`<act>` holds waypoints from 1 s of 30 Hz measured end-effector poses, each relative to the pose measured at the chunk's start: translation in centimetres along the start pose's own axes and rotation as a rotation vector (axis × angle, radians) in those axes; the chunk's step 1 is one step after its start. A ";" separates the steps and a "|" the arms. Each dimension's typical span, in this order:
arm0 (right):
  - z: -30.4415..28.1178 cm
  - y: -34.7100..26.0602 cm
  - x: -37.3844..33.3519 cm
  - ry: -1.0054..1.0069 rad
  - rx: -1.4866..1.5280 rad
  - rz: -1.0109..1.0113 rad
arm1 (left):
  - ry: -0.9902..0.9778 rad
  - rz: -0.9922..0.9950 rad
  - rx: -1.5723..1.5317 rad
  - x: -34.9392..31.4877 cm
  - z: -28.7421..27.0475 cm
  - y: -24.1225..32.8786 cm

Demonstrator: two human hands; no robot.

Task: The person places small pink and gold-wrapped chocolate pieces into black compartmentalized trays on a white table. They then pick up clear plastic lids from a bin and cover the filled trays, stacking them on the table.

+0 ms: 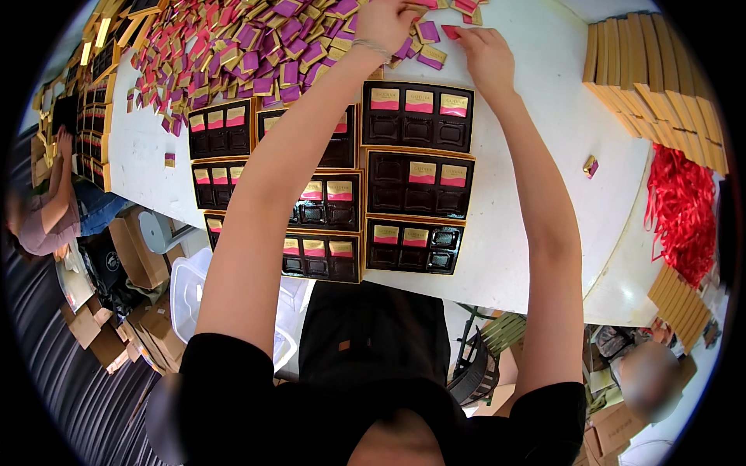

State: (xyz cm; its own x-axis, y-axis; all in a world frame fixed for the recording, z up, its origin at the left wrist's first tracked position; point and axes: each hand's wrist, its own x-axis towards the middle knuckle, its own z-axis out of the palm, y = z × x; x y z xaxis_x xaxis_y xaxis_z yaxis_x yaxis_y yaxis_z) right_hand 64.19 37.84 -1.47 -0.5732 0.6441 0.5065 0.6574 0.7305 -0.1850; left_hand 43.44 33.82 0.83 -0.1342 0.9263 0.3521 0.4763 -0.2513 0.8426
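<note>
At the far edge of the view, my left hand (383, 25) is closed, its fingertips at the red pieces by the top rim; what it grips is partly cut off. My right hand (488, 58) pinches a small red wrapped chocolate (451, 32) between thumb and fingers. Below the hands, black trays in gold boxes stand in columns, partly filled with gold-and-pink wrapped chocolates. The far right tray (417, 128) has its back row filled; the middle right tray (420, 194) holds two pieces, and so does the near right tray (414, 246). My left forearm hides parts of the other trays.
A heap of purple, red and gold wrapped chocolates (256, 50) covers the far left of the white table (536, 256). One loose chocolate (590, 166) lies at right, near stacked gold boxes (645, 54) and red ribbon (680, 210). Another person's arm (58, 198) shows at left.
</note>
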 end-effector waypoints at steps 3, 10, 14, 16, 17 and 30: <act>-1.1 -0.7 -0.8 0.082 0.058 0.139 | -0.089 -0.497 -0.661 -2.2 -1.1 1.2; -8.6 -7.2 -5.9 -0.116 1.124 0.841 | -0.444 -0.538 -0.453 -8.9 -7.7 7.7; -12.4 -14.6 -10.4 -0.297 0.989 0.961 | -0.367 -0.559 -0.077 -16.1 -7.8 9.9; -12.3 -16.2 -12.5 -0.244 0.973 1.012 | -0.331 -0.622 0.126 -18.6 -7.0 11.6; -12.0 -16.6 -13.2 -0.230 0.975 1.022 | -0.242 -0.596 0.102 -20.0 -6.4 11.2; -17.8 -13.8 -14.8 -0.606 0.613 0.354 | -0.457 0.138 0.735 -24.8 -3.6 12.0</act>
State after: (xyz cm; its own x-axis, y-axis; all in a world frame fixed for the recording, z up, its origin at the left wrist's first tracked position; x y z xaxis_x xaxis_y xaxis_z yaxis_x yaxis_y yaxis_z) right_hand 72.28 14.21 8.60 -0.6596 0.7348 -0.1584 0.5683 0.3496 -0.7449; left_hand 49.36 6.80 3.63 0.2526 0.9623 0.1008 0.9230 -0.2709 0.2732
